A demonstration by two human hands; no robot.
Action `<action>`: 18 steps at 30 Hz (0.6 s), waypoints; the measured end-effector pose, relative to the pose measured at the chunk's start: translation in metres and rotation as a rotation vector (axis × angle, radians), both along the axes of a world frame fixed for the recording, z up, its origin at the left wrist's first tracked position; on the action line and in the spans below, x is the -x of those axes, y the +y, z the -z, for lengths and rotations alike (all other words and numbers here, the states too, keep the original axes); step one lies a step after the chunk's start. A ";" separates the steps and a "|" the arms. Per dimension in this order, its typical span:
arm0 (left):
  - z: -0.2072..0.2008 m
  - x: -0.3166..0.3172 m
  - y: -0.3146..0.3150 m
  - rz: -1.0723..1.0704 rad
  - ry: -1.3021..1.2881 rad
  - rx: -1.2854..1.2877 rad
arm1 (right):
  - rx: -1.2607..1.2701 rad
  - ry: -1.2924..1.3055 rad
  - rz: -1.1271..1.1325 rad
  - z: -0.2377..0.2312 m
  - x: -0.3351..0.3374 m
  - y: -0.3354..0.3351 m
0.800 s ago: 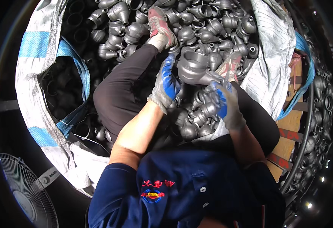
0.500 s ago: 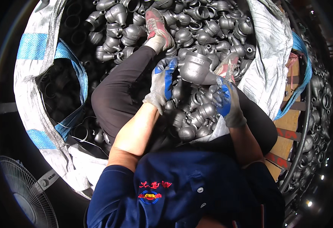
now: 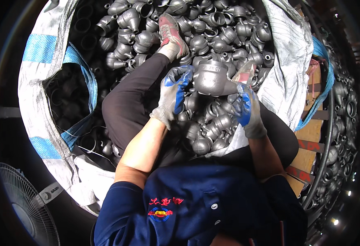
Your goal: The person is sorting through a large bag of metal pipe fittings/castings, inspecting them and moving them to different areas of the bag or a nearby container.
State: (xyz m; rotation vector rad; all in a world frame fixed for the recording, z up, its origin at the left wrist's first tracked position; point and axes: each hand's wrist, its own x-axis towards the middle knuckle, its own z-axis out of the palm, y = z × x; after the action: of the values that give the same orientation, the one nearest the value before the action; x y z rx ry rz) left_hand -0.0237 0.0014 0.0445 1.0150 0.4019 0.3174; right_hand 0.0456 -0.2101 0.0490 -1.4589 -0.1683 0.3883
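Note:
A grey cast-metal pipe fitting [image 3: 211, 78] hangs between my gloved hands above my lap, its wide collar away from me and a narrow neck pointing right. My right hand [image 3: 247, 108], in a grey glove with blue coating, is closed around that neck. On the fitting's other side is my left hand [image 3: 172, 92], gloved alike; its bent fingers and thumb meet the rounded body at its left edge. Parts of the fingertips are hidden. Below the held piece, more fittings [image 3: 217, 125] lie heaped between my legs.
A large white woven bag [image 3: 34, 106] with blue straps [image 3: 90, 88] surrounds me, full of similar fittings [image 3: 145, 41]. My shoes [image 3: 169, 30] rest among them. A fan [image 3: 26, 205] stands at lower left. Wooden slats [image 3: 313, 127] and another heap of fittings [image 3: 344, 110] lie to the right.
The fitting has turned slightly, its collar now more level. My left hand has shifted a little left and down with bent fingers; my right hand stays at the neck.

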 end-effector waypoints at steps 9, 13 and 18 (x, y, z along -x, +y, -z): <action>-0.028 0.016 0.001 0.061 0.038 0.049 | -0.084 -0.142 0.007 -0.014 0.007 0.003; -0.035 0.025 0.004 0.019 -0.011 -0.019 | -0.129 0.243 -0.073 -0.035 0.007 0.000; -0.050 0.036 0.004 -0.048 -0.037 -0.097 | -0.135 0.277 -0.159 -0.044 0.009 0.004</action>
State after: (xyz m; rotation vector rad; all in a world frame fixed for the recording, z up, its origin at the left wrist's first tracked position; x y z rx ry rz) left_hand -0.0601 0.0053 0.0947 1.0935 0.3809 0.4016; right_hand 0.0365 -0.2066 0.0929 -1.2484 -0.0858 0.6906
